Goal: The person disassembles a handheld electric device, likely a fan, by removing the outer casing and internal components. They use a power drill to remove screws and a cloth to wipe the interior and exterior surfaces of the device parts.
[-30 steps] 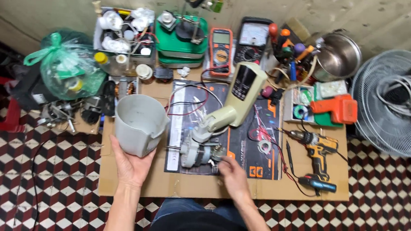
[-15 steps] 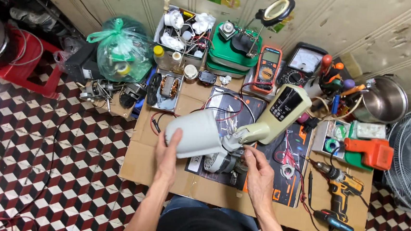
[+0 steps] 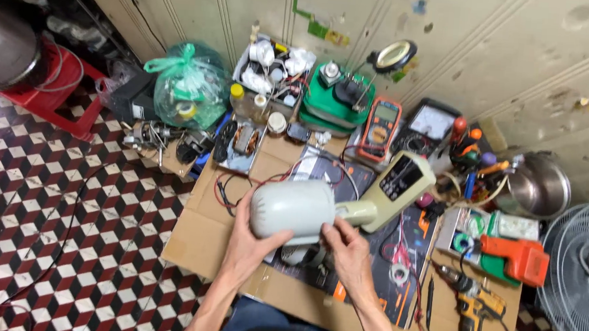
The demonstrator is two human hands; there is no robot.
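Note:
A pale grey rounded plastic motor cover lies on its side over a fan motor on the dark work mat. My left hand grips the cover's closed end from below. My right hand holds the cover's open end, next to the cream fan stand with its control panel. Only a small part of the motor shows beneath the cover.
Cardboard covers the tiled floor. Around it: a green bag, an orange multimeter, a magnifier lamp, a steel bowl, an orange tool, a yellow drill and a fan grille.
My left hand carried the grey cover from the left, tipped it sideways and brought it over the motor. My right hand rose from the motor to the cover. The view shifted left.

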